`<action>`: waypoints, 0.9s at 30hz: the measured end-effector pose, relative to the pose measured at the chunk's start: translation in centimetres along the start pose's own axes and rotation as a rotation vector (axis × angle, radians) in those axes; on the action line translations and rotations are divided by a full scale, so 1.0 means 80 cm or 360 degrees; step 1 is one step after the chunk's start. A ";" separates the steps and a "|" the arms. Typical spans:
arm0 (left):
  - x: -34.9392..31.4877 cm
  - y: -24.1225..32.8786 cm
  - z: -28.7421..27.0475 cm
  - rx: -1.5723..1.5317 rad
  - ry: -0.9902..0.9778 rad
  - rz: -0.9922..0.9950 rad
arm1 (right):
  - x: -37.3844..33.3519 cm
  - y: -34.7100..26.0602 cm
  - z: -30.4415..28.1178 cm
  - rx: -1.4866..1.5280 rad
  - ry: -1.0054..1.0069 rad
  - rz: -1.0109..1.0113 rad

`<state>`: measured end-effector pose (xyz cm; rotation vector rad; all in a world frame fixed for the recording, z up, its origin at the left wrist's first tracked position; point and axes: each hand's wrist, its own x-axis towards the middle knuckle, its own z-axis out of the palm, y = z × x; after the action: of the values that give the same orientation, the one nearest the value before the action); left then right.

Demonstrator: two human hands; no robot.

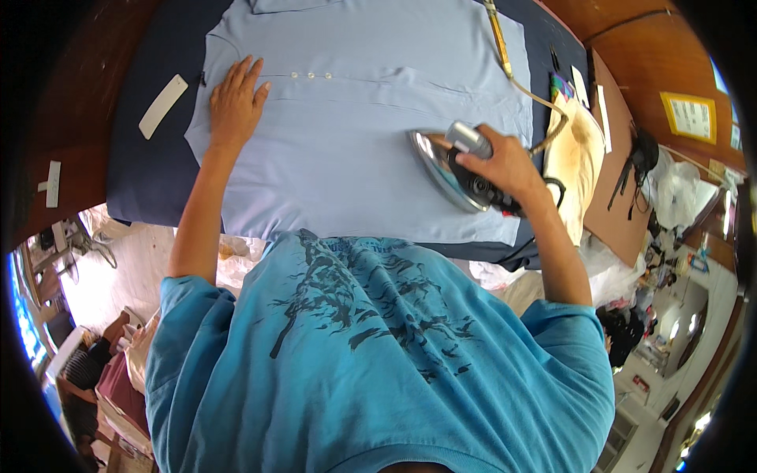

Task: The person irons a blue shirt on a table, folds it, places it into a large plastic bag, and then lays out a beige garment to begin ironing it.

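A light blue shirt (339, 158) lies spread over a dark padded table, with a short row of small pale buttons (311, 76) across its upper part. My left hand (236, 106) rests flat on the cloth near the left edge, fingers stretched out. At the right, my right hand (505, 164) grips the handle of a steam iron (461, 177). The iron's metal plate is on or very near the shirt, its tip pointing to the upper left; contact underneath is hidden. From its back runs a hose (561, 118) that curves up to the far side.
The dark table cover (150, 177) shows left of the shirt, bearing a pale strip (163, 106). A stained cream cloth (576, 158) lies at the right edge. Beyond hang a black cap-like item (643, 154) and plastic bags (680, 193). Another person (87, 386) is at lower left.
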<state>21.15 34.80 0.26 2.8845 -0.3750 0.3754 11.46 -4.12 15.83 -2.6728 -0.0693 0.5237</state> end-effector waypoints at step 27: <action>0.035 -0.051 0.027 0.0172 -0.0294 0.0119 | 0.146 -0.050 -0.017 -0.0328 -0.0244 -0.0523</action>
<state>25.38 37.52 -1.69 3.0273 -0.5091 0.1445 22.91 0.48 14.49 -2.7313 -0.6261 0.6401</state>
